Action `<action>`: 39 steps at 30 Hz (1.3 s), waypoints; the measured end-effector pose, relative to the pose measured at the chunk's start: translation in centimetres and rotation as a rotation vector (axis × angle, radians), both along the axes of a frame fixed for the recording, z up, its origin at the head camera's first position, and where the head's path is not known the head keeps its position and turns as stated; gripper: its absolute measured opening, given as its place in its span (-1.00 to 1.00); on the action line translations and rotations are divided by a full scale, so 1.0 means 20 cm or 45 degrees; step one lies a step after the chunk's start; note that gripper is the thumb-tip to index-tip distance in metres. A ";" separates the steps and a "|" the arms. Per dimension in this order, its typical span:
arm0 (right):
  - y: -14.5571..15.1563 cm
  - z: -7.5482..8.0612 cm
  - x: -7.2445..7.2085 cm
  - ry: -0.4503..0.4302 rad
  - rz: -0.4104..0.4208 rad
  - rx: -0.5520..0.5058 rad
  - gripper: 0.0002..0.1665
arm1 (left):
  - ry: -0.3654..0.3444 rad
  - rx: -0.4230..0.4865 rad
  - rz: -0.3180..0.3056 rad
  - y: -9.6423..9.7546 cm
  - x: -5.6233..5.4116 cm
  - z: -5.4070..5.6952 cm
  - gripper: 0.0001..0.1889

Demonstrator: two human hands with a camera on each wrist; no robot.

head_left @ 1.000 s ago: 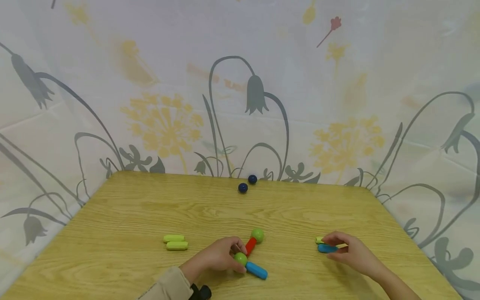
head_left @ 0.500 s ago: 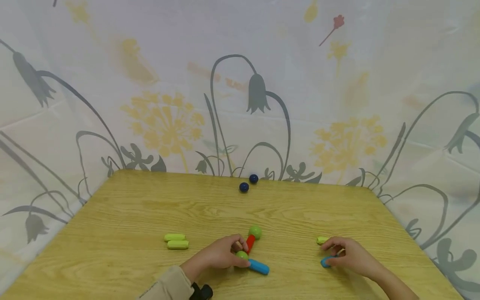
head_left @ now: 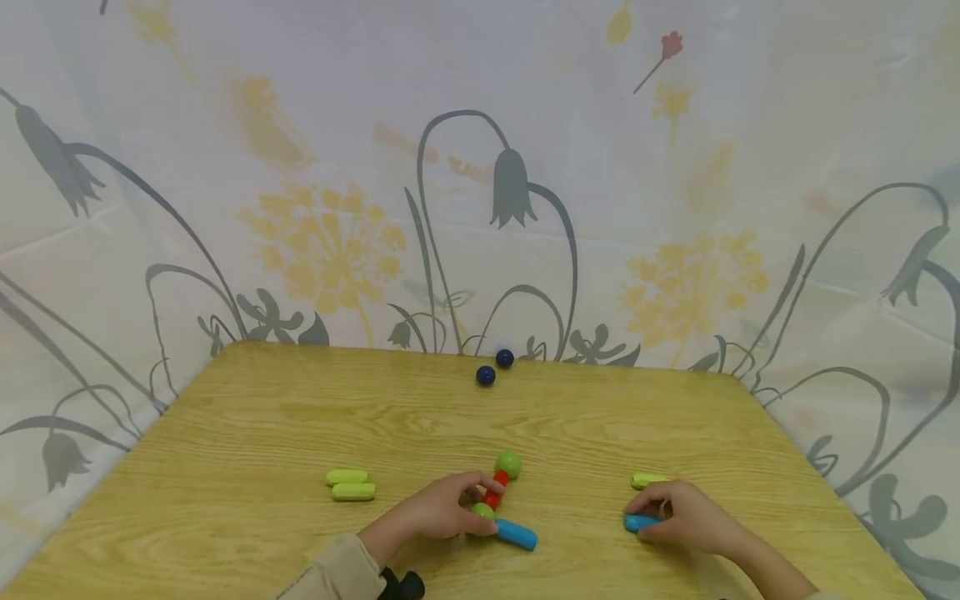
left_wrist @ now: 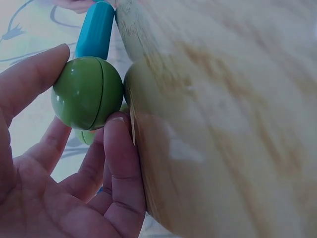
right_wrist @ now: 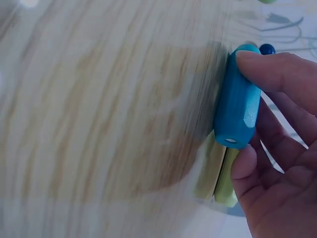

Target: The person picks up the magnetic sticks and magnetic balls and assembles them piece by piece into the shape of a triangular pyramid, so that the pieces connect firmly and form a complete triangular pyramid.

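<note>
My left hand holds a glossy green ball between thumb and fingers, low over the table. One fingertip lies across a red stick in the head view. That stick runs from the held ball to a farther green ball. A blue stick extends from the held ball toward the front right. Over on the right, my right hand pinches another blue stick, with the thumb near one end and a fingertip near the other. A small hole shows in its near end face.
A yellow-green stick lies just beyond the right hand. Two more yellow-green sticks lie side by side at the left. Two dark blue balls sit by the back edge of the wooden table, before a flower-patterned cloth.
My right hand has drawn its blue stick toward the front, away from the yellow-green stick, then slightly left. A left fingertip has come over the red stick.
</note>
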State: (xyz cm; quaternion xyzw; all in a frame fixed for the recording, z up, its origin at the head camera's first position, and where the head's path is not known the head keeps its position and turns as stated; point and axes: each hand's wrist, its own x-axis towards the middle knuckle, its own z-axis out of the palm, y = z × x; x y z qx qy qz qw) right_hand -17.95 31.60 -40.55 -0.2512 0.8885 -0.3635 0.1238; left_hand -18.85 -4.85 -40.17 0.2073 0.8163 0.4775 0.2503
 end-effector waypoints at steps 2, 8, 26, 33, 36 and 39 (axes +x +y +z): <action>-0.02 0.00 0.00 -0.010 -0.015 0.006 -0.75 | -0.004 0.005 0.000 0.00 0.00 0.00 -0.62; -0.10 0.00 -0.01 -0.003 -0.022 -0.026 -0.73 | 0.003 0.002 -0.003 0.00 0.00 0.01 -0.61; -0.34 0.00 -0.09 -0.019 -0.040 -0.082 -0.70 | 0.011 0.023 -0.007 0.00 0.00 0.00 -0.60; -0.42 0.00 -0.12 0.013 -0.039 -0.078 -0.73 | 0.016 0.025 0.004 0.00 0.00 0.00 -0.60; -0.45 0.00 -0.12 0.026 -0.043 -0.062 -0.74 | 0.013 0.024 0.007 0.00 0.00 0.00 -0.61; -0.48 0.00 -0.13 0.039 -0.049 -0.044 -0.74 | 0.014 0.022 0.004 0.00 -0.01 0.00 -0.61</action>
